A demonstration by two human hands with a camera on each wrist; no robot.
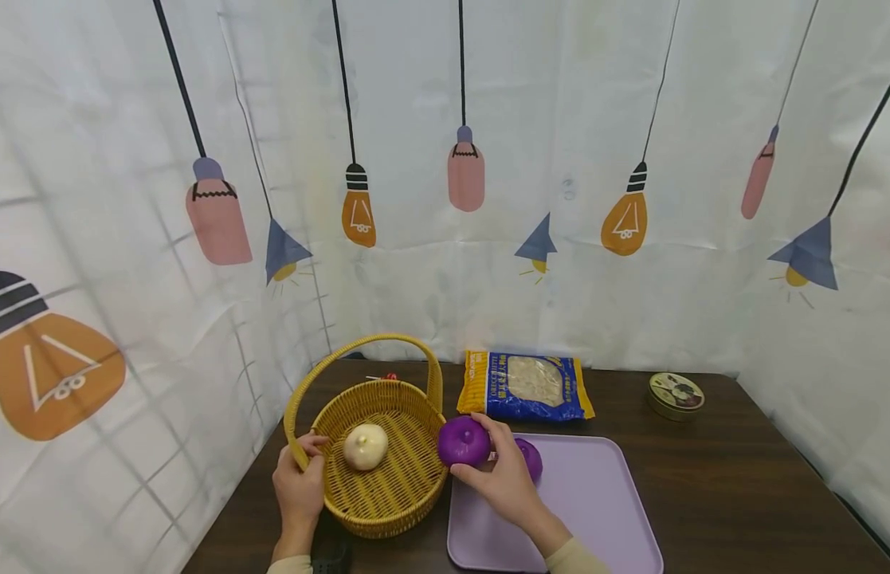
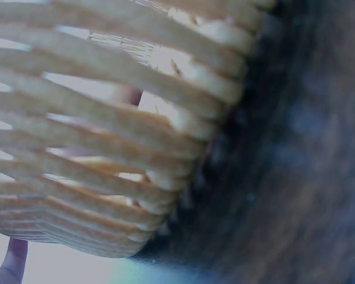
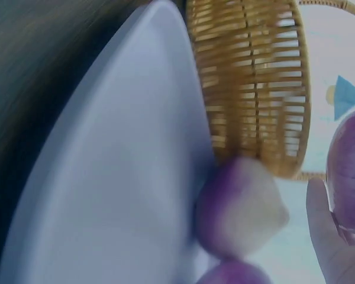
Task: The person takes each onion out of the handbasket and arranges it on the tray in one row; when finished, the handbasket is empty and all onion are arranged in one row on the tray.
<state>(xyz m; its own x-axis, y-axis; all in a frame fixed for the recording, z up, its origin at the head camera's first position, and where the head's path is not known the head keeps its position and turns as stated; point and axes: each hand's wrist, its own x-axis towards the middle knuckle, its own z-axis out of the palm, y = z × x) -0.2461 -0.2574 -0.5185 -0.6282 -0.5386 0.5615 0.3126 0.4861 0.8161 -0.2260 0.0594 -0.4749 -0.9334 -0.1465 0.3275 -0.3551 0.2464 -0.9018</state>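
A purple onion is pinched between thumb and fingertips of the right hand, near the right rim of the wicker basket. The basket's handle is gripped by the left hand. A white onion is contained inside. Another purple onion is borne by the lilac tray, beyond which a pasta bag is laid.

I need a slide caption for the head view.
Right hand holding a round, shiny purple vegetable near a yellow woven basket.

The basket (a vegetable inside) stands left of the tray; packet behind tray, tin farther right
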